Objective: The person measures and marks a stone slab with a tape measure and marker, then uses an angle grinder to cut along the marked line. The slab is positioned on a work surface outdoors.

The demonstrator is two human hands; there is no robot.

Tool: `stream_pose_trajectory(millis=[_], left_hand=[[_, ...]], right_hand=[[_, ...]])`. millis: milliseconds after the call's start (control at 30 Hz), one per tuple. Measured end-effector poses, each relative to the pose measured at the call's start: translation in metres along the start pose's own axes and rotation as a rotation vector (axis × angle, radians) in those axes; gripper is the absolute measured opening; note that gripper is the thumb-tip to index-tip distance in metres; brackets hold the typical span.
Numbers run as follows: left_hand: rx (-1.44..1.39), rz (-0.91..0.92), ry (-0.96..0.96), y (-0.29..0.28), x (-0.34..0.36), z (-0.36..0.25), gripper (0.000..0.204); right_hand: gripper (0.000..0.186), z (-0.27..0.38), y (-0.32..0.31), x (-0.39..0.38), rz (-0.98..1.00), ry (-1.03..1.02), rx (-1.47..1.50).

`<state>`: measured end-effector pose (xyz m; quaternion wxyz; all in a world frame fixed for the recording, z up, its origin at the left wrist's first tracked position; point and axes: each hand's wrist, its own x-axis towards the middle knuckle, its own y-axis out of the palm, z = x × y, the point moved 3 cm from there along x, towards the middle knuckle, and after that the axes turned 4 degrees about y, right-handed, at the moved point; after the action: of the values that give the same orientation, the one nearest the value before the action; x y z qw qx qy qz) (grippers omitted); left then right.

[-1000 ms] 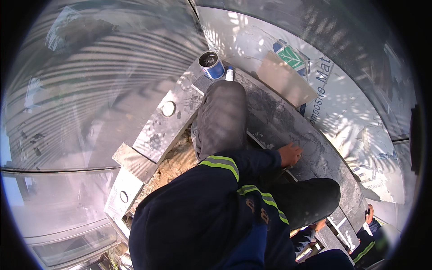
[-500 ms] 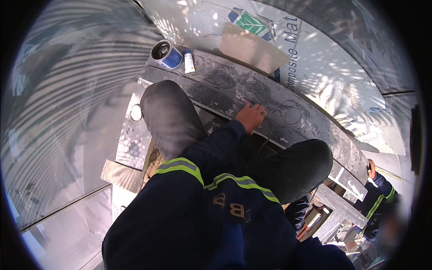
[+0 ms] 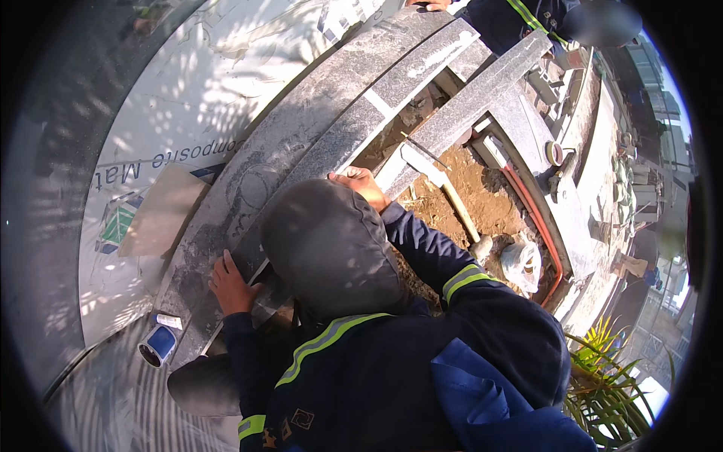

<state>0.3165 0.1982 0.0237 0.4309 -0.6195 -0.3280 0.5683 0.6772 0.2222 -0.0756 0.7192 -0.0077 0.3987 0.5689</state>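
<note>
Remotely, I see the left hand (image 3: pixel 230 286) spread on a long, dark-grey stone strip (image 3: pixel 324 157) beside a broad, curved grey slab (image 3: pixel 265 160); the right hand (image 3: pixel 364 188) touches the strip's edge, its grip unclear.

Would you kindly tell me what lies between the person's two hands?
The head view shows the person's bent knee between the left hand and right hand.

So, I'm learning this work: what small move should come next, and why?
Perhaps feel along the inner slab's edge with the right hand: its fingers are at that edge, beside an open gap, while the left hand lies spread nearer the blue can.
</note>
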Motion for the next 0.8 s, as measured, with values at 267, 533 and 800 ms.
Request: stream_pose_trajectory(millis=[267, 533, 800], left_hand=[[-0.014, -0.364, 0.607, 0.037, 0.112, -0.090, 0.093], [-0.026, -0.263, 0.562, -0.010, 0.155, -0.217, 0.104], [-0.001, -0.268, 0.466, -0.009, 0.171, -0.221, 0.110]], right_hand=[[0.024, 0.058, -0.034, -0.060, -0.204, -0.538, -0.638], [0.039, 0.063, -0.308, -0.111, -1.183, -0.306, -0.802], [0.037, 0.072, -0.333, -0.029, -0.905, -0.318, -1.065]])
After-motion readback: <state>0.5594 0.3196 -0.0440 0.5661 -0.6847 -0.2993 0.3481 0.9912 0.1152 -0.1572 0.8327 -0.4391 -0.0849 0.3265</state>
